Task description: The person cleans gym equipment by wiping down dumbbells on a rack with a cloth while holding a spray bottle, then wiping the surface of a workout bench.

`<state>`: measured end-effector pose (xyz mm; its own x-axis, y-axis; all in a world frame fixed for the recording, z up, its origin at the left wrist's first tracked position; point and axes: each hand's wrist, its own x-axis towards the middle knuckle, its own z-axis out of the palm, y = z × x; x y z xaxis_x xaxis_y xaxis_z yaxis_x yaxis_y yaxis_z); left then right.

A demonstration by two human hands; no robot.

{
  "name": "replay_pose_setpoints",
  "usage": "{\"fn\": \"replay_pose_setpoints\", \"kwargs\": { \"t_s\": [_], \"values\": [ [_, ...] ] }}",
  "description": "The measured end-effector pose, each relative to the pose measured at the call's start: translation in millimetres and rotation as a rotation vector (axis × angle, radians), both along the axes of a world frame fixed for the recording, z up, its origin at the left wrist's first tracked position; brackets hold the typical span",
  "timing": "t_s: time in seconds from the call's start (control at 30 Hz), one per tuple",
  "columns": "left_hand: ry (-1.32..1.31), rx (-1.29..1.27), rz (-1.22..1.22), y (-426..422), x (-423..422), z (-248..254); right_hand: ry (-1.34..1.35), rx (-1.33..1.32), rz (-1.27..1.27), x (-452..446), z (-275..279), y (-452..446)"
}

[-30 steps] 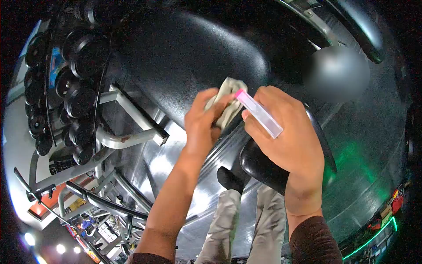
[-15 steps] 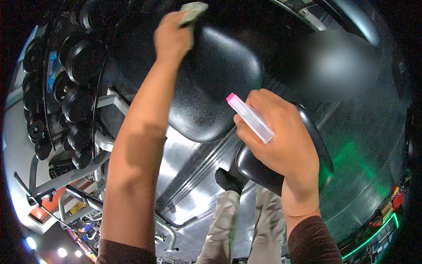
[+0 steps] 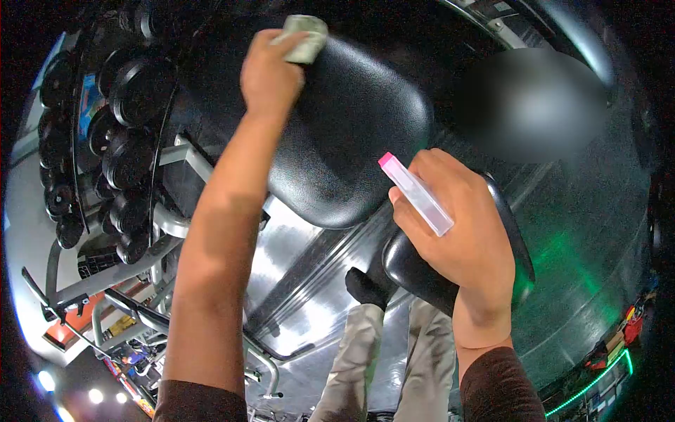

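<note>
My left hand [image 3: 273,74] is closed on a folded, pale greenish-grey cloth [image 3: 306,39] at the upper end of a black padded bench seat [image 3: 351,133]. Whether the cloth presses on the padding cannot be made out. Lower and to the right, my right hand [image 3: 460,218] grips a spray bottle [image 3: 420,197]. Only its white, see-through top and pink nozzle show, with the nozzle pointing up and left toward the pad; the rest is hidden under the hand. Below this hand lies a second, smaller black pad [image 3: 415,271].
Racks of black dumbbells [image 3: 144,91] stand along the left. Silver machine frames [image 3: 186,165] fill the space beside them. My legs [image 3: 425,352] and a black-shod foot [image 3: 363,287] are below, on a shiny dark floor. A green light strip [image 3: 590,383] runs at lower right.
My left hand has moved slightly down with the cloth, which now shows more of its face. My right hand and the spray bottle have shifted a little to the right.
</note>
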<state>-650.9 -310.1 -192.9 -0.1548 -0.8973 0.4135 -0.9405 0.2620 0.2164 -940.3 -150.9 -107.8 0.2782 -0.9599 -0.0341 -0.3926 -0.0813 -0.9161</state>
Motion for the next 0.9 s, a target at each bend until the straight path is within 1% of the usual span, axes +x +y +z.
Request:
{"fn": "replay_pose_setpoints", "kwargs": {
  "t_s": [0.03, 0.07, 0.1, 0.17, 0.23, 0.3, 0.43, 0.53, 0.57, 0.63, 0.7, 0.73, 0.77, 0.83, 0.9],
  "values": [
    [-0.041, 0.024, 0.131, -1.5, 17.1, 2.6, -0.011, -0.001, 0.005, -0.3, 0.1, -0.9],
    [0.021, 0.021, 0.232, -3.2, 30.5, -1.0, -0.012, 0.000, 0.006, 0.0, -0.4, -1.3],
    [0.019, 0.024, 0.233, 1.6, 29.6, -1.5, -0.009, 0.008, 0.007, 0.1, -1.0, -1.1],
    [0.184, 0.041, 0.301, 15.5, 26.6, -3.3, -0.008, 0.013, 0.004, 0.4, -1.2, -1.2],
    [0.255, 0.005, 0.297, 39.3, 9.2, -9.5, -0.024, 0.022, -0.003, 0.7, -0.8, -0.3],
    [0.294, 0.013, 0.246, 73.5, -19.9, -3.2, -0.015, 0.016, 0.010, -0.2, -0.8, -1.5],
    [0.315, 0.143, 0.205, 155.7, -68.8, 8.1, 0.027, 0.044, 0.012, 1.7, 1.2, -1.0],
    [0.272, 0.114, 0.193, 212.6, -72.6, -0.7, 0.033, -0.010, 0.032, 3.7, 0.9, -1.2],
    [0.305, 0.065, 0.229, 227.5, -70.9, -6.4, 0.031, -0.014, 0.037, 3.4, 0.7, -1.4],
    [0.338, 0.009, 0.278, 231.7, -65.7, -7.5, 0.022, -0.017, 0.038, 3.2, -0.9, -2.1],
    [0.312, 0.002, 0.404, 224.3, -54.6, -7.3, 0.009, 0.002, 0.046, 3.1, -3.8, -1.3],
    [0.272, 0.025, 0.425, 215.2, -51.4, 0.6, -0.004, 0.015, 0.041, 2.5, -4.9, -1.0],
    [0.189, -0.056, 0.440, 204.2, -38.1, -7.2, 0.000, 0.016, 0.044, 2.0, -4.5, -1.2],
    [0.178, -0.098, 0.558, 185.2, -8.9, -13.8, 0.054, 0.012, 0.084, 3.1, -3.3, -1.3],
    [0.477, -0.091, 0.792, 169.3, 7.6, -17.5, 0.030, 0.013, 0.075, 5.2, -5.1, 0.6]
  ]
}}
